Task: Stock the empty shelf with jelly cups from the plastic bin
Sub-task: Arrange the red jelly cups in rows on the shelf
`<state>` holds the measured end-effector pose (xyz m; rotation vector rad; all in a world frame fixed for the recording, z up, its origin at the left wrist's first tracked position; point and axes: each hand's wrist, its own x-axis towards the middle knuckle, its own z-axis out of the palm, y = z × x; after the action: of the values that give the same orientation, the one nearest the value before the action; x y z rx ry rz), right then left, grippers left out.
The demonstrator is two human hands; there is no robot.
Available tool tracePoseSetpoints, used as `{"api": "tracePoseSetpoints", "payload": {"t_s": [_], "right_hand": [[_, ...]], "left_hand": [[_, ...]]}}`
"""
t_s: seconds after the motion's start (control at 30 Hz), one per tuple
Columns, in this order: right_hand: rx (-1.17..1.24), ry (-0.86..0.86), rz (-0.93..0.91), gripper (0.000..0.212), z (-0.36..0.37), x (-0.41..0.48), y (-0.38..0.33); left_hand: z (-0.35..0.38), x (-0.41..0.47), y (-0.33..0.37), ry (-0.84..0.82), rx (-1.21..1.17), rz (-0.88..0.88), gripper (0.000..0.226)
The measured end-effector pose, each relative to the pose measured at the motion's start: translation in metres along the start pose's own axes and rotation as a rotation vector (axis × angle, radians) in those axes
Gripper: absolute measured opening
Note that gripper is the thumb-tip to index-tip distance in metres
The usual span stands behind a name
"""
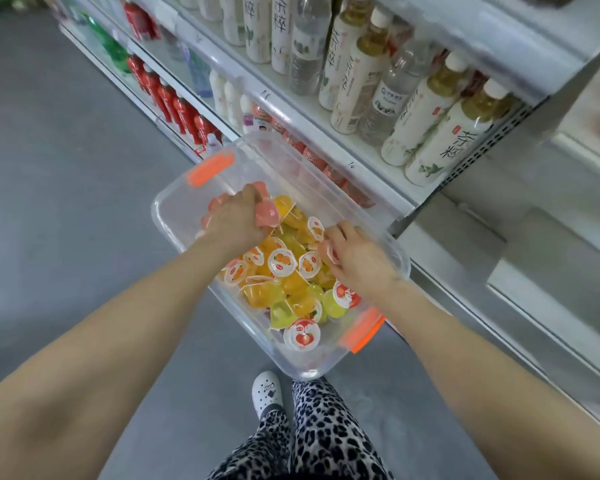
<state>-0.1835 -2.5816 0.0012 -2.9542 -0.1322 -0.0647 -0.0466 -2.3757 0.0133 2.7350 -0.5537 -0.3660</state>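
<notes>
The left hand (236, 220) is curled round a bunch of pink cups (267, 213). The right hand (357, 258) pinches a single cup (328, 252). Both are over the bin (174, 216), which is half full. The shelf (430, 237) lies just past the bin's right wall, so the right hand looks nearer to it.

pink jelly cups (266, 213) in the left hand (238, 221) grip. beside the grip, orange and yellow cups (291, 282), white lids (281, 262) with red and orange fruit prints. bin (174, 216) clear, latches (210, 168) orange. trousers (326, 434) leopard print, black on grey.
</notes>
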Motion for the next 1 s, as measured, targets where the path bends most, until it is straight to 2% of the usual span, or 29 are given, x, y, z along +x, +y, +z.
{"api": "tracePoseSetpoints", "payload": {"t_s": [0.1,0.27,0.4,0.57,0.77,1.0], "right_hand": [[0.002,-0.014,0.082,0.045,-0.013,-0.015,-0.004],[0.102,0.11,0.257,0.06,-0.04,-0.05,-0.007],[0.204,0.235,0.379,0.055,-0.064,-0.083,0.0],[0.15,0.377,0.459,0.039,-0.102,-0.122,0.013],[0.124,0.517,0.565,0.037,-0.16,-0.157,0.034],[0.124,0.72,0.624,0.034,-0.237,-0.197,0.098]], "left_hand": [[-0.01,-0.026,0.019,-0.013,-0.237,0.03,0.057],[-0.016,-0.055,0.045,-0.014,-0.384,0.177,0.056],[-0.023,-0.076,0.073,-0.016,-0.412,0.253,0.052],[-0.031,-0.09,0.115,-0.03,-0.397,0.389,0.056],[-0.048,-0.097,0.181,-0.008,-0.305,0.595,0.054],[-0.062,-0.097,0.276,0.038,-0.342,0.77,0.05]]}}
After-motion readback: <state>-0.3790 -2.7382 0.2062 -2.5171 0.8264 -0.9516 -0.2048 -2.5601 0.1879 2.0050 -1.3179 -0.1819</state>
